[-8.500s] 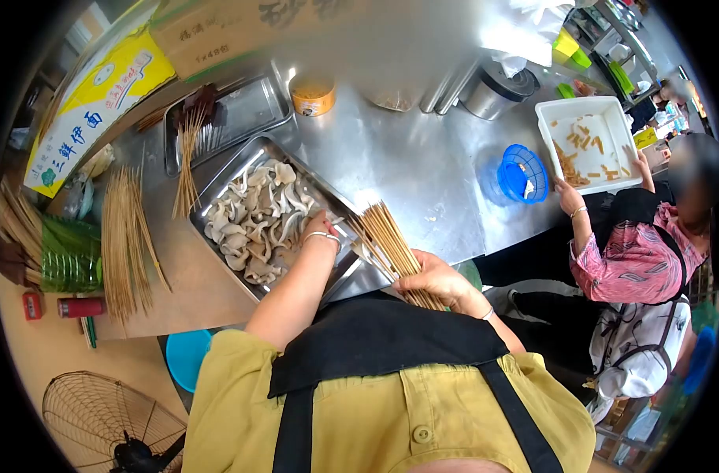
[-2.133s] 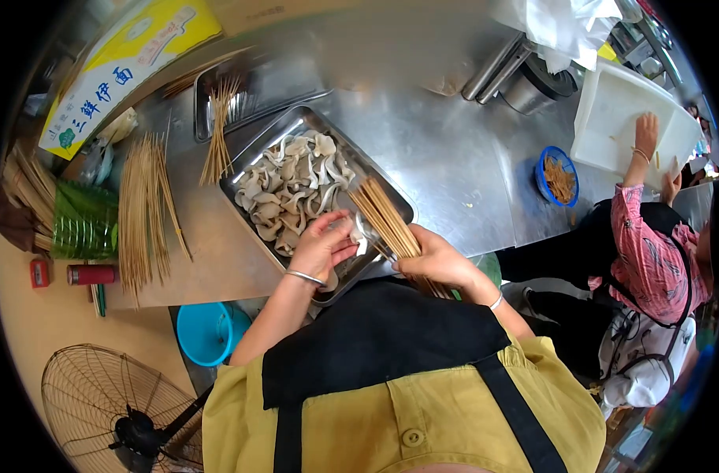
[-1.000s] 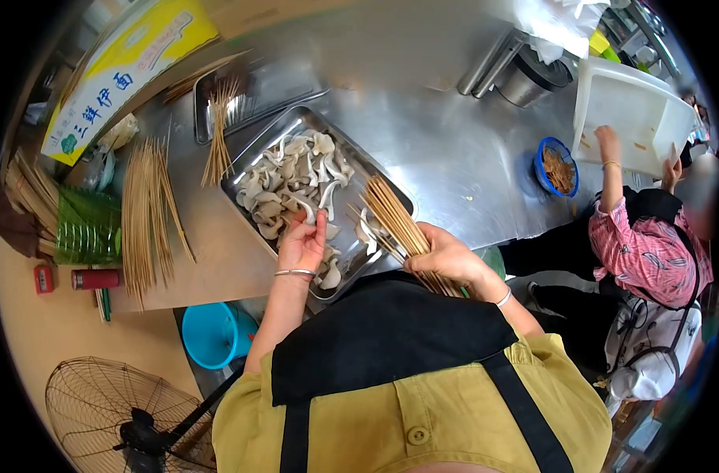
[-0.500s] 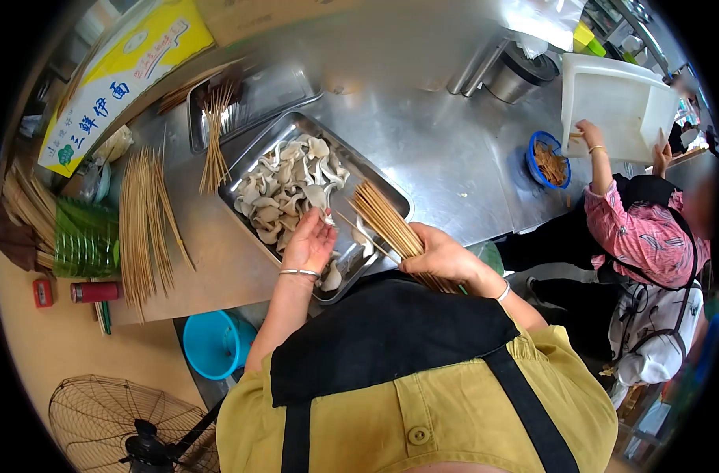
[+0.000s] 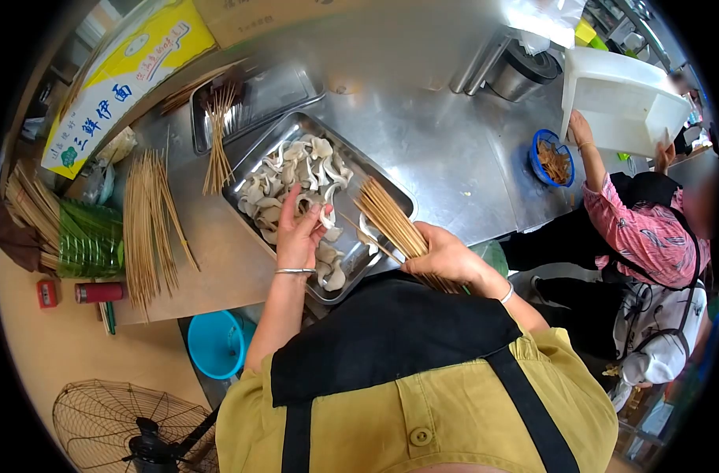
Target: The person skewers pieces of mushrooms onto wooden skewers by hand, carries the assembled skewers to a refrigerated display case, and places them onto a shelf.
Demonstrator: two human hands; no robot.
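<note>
Grey-white mushroom pieces [image 5: 284, 177] lie heaped in a steel tray [image 5: 384, 183] on the metal table. Over the tray's near part, my left hand [image 5: 299, 232] has a mushroom piece [image 5: 328, 218] between thumb and fingers, with one finger stretched out above the heap. My right hand [image 5: 446, 256] is wrapped round a bundle of thin wooden skewers [image 5: 391, 217], whose tips point up and left over the tray's right side. Beneath those tips, a few pale mushroom pieces [image 5: 367, 235] show, one skewer standing apart from the bundle. Whether that skewer pierces them I cannot tell.
Loose skewers [image 5: 148, 229] lie left of the tray; more rest on a second steel tray [image 5: 276, 98] behind. At right, a co-worker in pink [image 5: 643, 236] holds a white tub [image 5: 619, 98] beside a blue basket [image 5: 552, 162]. A turquoise bucket [image 5: 216, 344] and fan [image 5: 131, 418] stand below.
My left hand has shifted slightly left, one finger now raised. My right hand keeps the skewers. Brown strips went from the co-worker's tub to the blue basket; the co-worker's hand moved to the tub's edge.
</note>
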